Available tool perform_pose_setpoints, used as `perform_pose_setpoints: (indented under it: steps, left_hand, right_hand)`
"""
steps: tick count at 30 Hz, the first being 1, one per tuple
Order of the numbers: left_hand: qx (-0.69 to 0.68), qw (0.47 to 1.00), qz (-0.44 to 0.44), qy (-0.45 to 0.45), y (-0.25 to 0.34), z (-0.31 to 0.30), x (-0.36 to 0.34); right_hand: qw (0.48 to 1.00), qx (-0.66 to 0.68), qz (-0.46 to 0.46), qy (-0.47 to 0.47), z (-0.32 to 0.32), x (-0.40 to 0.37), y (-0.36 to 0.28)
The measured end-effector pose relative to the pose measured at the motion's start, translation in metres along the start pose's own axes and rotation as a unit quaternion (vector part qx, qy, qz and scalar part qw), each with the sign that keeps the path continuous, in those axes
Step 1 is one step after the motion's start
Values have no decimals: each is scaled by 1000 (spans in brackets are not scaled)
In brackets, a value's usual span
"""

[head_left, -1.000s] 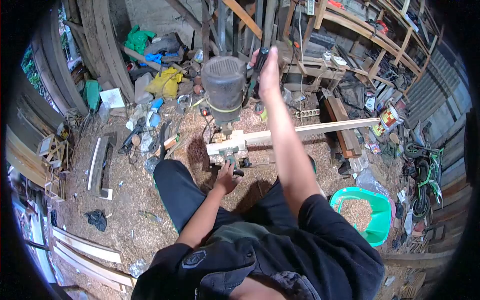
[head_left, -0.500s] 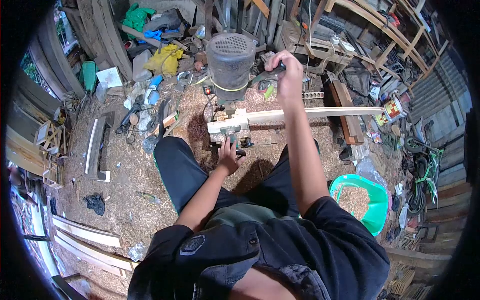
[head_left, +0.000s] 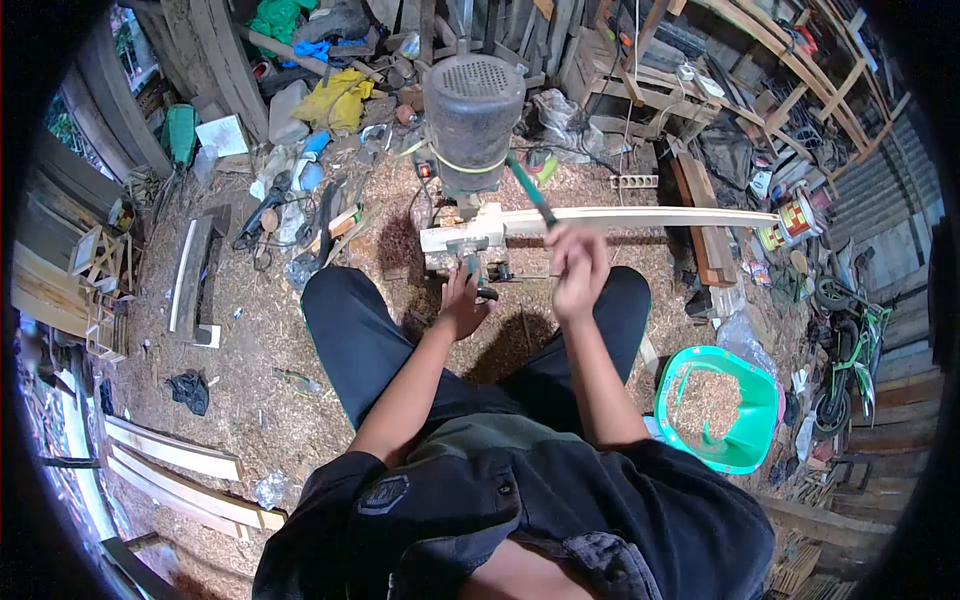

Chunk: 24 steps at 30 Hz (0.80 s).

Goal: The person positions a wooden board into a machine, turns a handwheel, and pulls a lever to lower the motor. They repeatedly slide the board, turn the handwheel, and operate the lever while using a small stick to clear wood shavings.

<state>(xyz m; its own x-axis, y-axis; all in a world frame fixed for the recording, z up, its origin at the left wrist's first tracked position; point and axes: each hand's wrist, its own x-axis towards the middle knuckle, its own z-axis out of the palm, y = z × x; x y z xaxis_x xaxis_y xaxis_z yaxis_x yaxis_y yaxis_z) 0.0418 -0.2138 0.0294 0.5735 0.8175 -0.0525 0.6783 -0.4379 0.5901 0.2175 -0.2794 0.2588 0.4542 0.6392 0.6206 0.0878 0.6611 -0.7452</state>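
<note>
A long pale wooden piece (head_left: 640,216) reaches rightward from a block-like wooden end (head_left: 450,238) in front of the dark cylindrical machine (head_left: 474,115). My left hand (head_left: 463,303) is closed around a metal tool (head_left: 470,250) at the near side of that end; a black knob shows beside its thumb. Raised over the near side of the long piece, my right hand (head_left: 578,275) grips a slim green tool (head_left: 530,188), which slants up and left toward the machine. The tool's exact kind is too blurred to tell.
A green basin (head_left: 663,400) with shavings stands at the right. Dark reddish beams (head_left: 700,220) lie under the long piece near a paint bucket (head_left: 785,228). Curved boards (head_left: 180,455) rest at lower left. Wood shavings cover the floor between my knees and around them.
My right hand has come down and toward my body with the green tool, whose shaft now shows. My left hand stays at the block-like end. My right knee has moved outward.
</note>
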Motion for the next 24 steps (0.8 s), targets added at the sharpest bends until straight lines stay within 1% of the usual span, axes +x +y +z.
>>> perform_pose_setpoints:
  steps: [1, 2, 3, 5, 6, 7, 8, 9, 10, 11, 12, 13, 14, 15, 16, 17, 19, 20, 21, 23, 24]
  left_hand:
    - [0, 1000, -6, -27, 1, -1, 2]
    - [10, 1000, 20, -17, -16, 16, 8]
    - [5, 1000, 22, -18, -15, 16, 7]
    - [22, 999, 8, -36, -12, 12, 8]
    - [15, 999, 29, -6, -12, 11, 4]
    - [14, 999, 32, -9, -16, 17, 5]
    - [8, 999, 46, 18, -21, 22, 7]
    - [2, 997, 59, 44, -24, 28, 7]
    - [18, 998, 44, 43, -13, 21, 4]
    - [30, 999, 5, 18, 1, 10, 2]
    - [33, 999, -8, 8, 7, 4, 2]
    - [35, 999, -21, -1, 9, 3, 2]
    - [35, 999, -21, -3, 8, 4, 1]
    - [26, 999, -19, 8, 8, 5, -1]
    - [16, 1000, -18, 19, 7, 6, -2]
    - [14, 1000, -19, 18, 8, 7, 1]
    - [-9, 998, -54, 18, 16, 4, -3]
    - [-8, 998, -52, 16, 10, 9, -1]
    - [-7, 999, -45, 17, 7, 8, 0]
    - [8, 998, -57, -28, 7, 5, 6]
    - [-15, 999, -43, -9, 6, 4, 4]
  right_hand:
    - [1000, -1, -4, -1, -7, -13, -2]
    - [996, -76, 19, -41, -15, -25, -6]
    - [984, -153, 43, -80, -22, -31, -10]
    - [947, -270, 10, -175, -24, -9, -28]
    - [946, -232, 144, -173, -31, -9, -21]
    - [944, -198, 207, -166, -30, 0, -20]
    - [912, -174, 336, -161, -33, 16, -20]
    - [863, -145, 460, -151, -25, 40, -37]
    - [816, -217, 494, -208, -10, 60, -50]
    - [760, -285, 522, -262, 5, 74, -53]
    - [693, -398, 466, -380, 6, 77, -37]
    - [693, -397, 469, -378, 4, 70, -16]
    - [680, -506, 351, -398, 1, 61, 7]
    - [648, -601, 225, -409, 5, 57, 11]
    - [653, -593, 252, -398, 2, 54, 8]
    - [651, -593, 253, -399, -2, 47, 9]
    - [729, -527, 274, -340, -15, 13, 12]
    - [731, -562, 264, -284, -16, -19, 29]
    - [732, -564, 261, -278, -16, -34, 32]
    - [773, -540, 241, -229, -20, -34, 29]
    - [766, -536, 282, -214, -15, -28, 21]
